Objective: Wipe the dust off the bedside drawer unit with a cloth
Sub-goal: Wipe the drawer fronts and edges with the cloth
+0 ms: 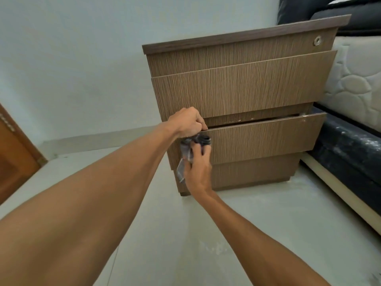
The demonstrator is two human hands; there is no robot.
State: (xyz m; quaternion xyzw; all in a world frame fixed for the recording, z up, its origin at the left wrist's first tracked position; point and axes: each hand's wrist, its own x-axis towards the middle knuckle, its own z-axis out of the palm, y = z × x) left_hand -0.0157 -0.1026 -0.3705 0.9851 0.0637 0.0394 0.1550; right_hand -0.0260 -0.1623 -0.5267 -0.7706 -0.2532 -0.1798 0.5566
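Note:
The brown wood-grain bedside drawer unit (243, 87) stands on the floor against the wall, with a round lock at its top right. Its lowest drawer (263, 139) is pulled out a little, leaving a dark gap above its front. A grey cloth (186, 150) hangs bunched at that drawer's top left corner. My left hand (188, 121) grips the cloth from above, fingers curled at the drawer's top edge. My right hand (199, 168) holds the cloth from below, its tail dangling beside my palm.
A bed with a white quilted mattress (354, 83) on a dark base (348, 147) stands right of the unit. Dark bedding (305, 7) lies behind the unit's top. A wooden door (14, 155) is at the left. The pale floor (257, 223) stretches in front.

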